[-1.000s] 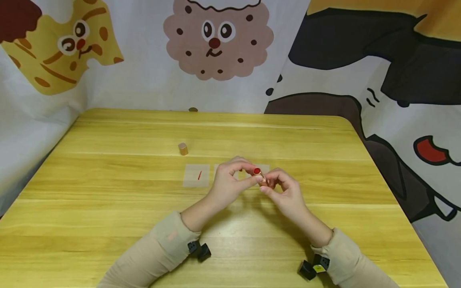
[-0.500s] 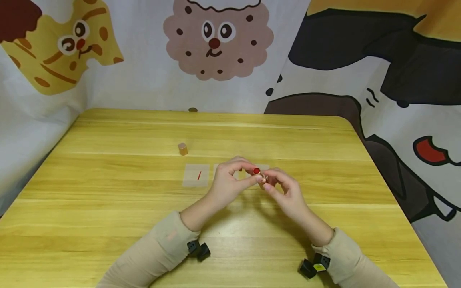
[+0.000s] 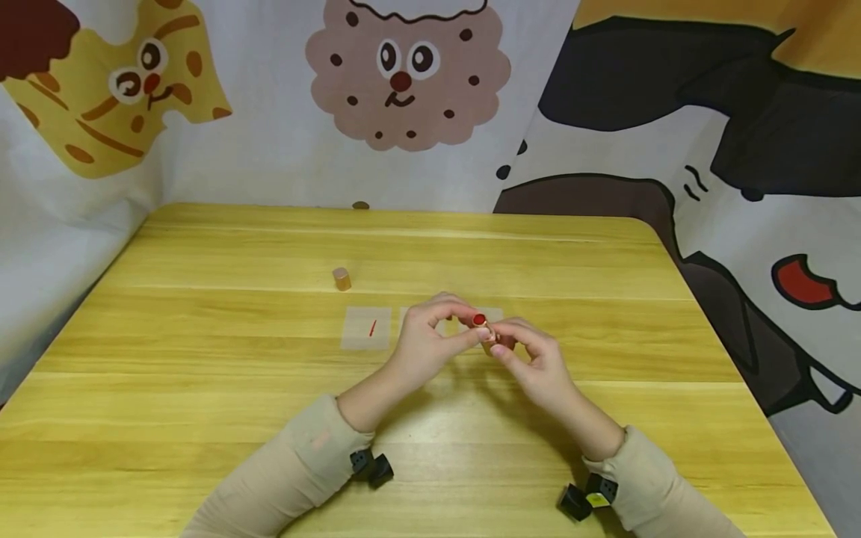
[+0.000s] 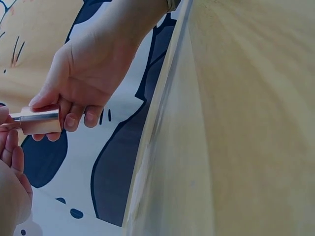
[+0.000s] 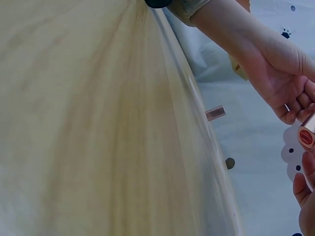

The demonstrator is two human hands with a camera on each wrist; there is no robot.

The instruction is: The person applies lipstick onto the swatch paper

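Observation:
Between both hands is an uncapped lipstick (image 3: pixel 480 320) in a rose-gold tube, its red tip facing up toward the head camera. My left hand (image 3: pixel 430 334) pinches it near the red end with thumb and index finger. My right hand (image 3: pixel 536 364) has thumb and fingers on the lower tube. In the left wrist view, the right-hand fingers wrap the shiny base (image 4: pixel 42 121) while the left ones pinch the narrower inner tube. A red label (image 5: pixel 307 137) shows on the base's end in the right wrist view. The rose-gold cap (image 3: pixel 341 279) stands apart on the table, beyond the left hand.
A pale square of paper (image 3: pixel 356 329) with a short red stroke lies left of the hands. More pale squares lie partly hidden behind the hands, one paper (image 3: pixel 495 313) showing at right. The wooden table (image 3: pixel 430 478) ends at a cartoon-printed curtain (image 3: pixel 269 149).
The right thumb and fingers have shifted slightly inward and up along the lipstick's base, mostly in the first half second. The left hand, cap and papers have stayed in place.

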